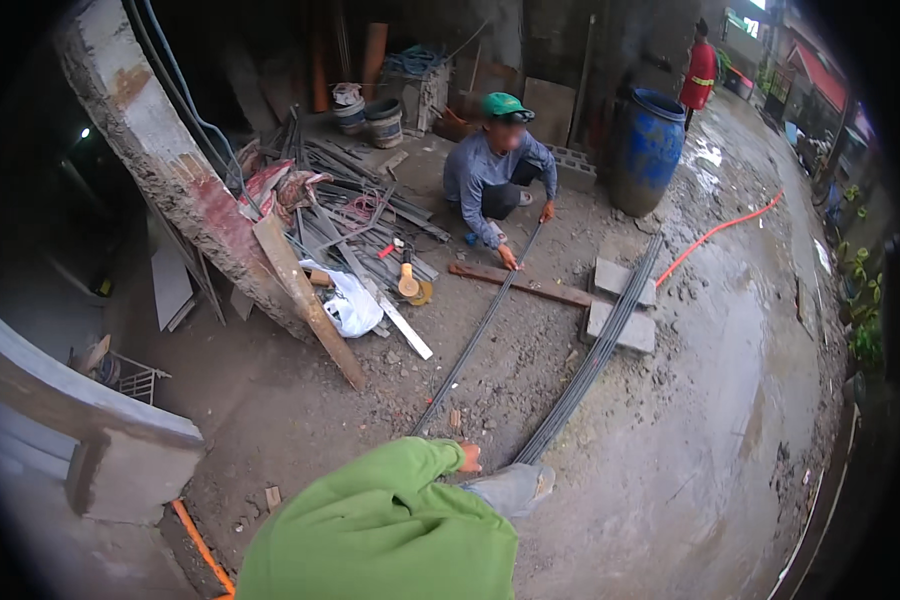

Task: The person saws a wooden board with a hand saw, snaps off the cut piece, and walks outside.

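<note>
A green sleeve reaches up from the lower edge, and my left hand (468, 457) shows only in small part beyond its cuff, above a knee in pale jeans (515, 488). Whether its fingers grip anything cannot be made out. Close to its right lie the near ends of a bundle of long dark steel bars (595, 365), propped on concrete blocks (620, 328). Another thin dark bar (475, 345) slants away from the sleeve, which hides its near end. A squatting co-worker (495, 165) in a green cap has both hands on its far part. My right hand is out of view.
Left of the bar, scrap metal (360, 200), a white plastic bag (350, 303) and a yellow angle grinder (408, 278) lie by a leaning concrete post (180, 170). A wooden plank (530, 284) crosses under the bar. Behind stands a blue drum (650, 150); an orange hose (715, 235) crosses wet ground.
</note>
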`<action>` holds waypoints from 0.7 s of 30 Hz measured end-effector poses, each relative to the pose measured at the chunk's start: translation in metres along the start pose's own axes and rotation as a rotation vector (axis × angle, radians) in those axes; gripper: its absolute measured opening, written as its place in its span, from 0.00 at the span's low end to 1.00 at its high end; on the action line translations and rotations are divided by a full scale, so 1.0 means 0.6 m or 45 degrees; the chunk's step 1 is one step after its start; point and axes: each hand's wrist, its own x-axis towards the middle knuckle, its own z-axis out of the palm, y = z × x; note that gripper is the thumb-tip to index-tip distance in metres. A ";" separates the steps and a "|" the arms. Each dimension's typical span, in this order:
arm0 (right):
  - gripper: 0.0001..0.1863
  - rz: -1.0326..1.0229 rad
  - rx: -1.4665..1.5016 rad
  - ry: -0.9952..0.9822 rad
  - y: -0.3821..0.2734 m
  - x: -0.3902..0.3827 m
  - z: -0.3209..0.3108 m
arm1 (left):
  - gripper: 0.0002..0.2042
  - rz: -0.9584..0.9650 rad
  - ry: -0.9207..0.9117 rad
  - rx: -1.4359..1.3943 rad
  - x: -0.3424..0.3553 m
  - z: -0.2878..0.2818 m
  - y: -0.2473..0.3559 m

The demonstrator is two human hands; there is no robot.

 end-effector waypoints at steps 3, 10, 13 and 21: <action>0.22 -0.135 -0.139 -0.096 -0.152 0.030 0.020 | 0.16 0.125 0.416 -0.100 0.094 0.048 0.081; 0.22 -0.419 -0.451 -0.304 -0.540 0.145 -0.009 | 0.16 -0.263 0.158 0.008 0.307 0.043 0.186; 0.22 -0.505 -0.564 -0.315 -0.702 0.181 -0.063 | 0.18 -0.251 0.157 -0.151 0.369 -0.020 0.263; 0.22 -0.748 -1.004 -0.423 -1.034 0.287 -0.113 | 0.24 -0.174 0.270 -0.804 0.387 -0.143 0.422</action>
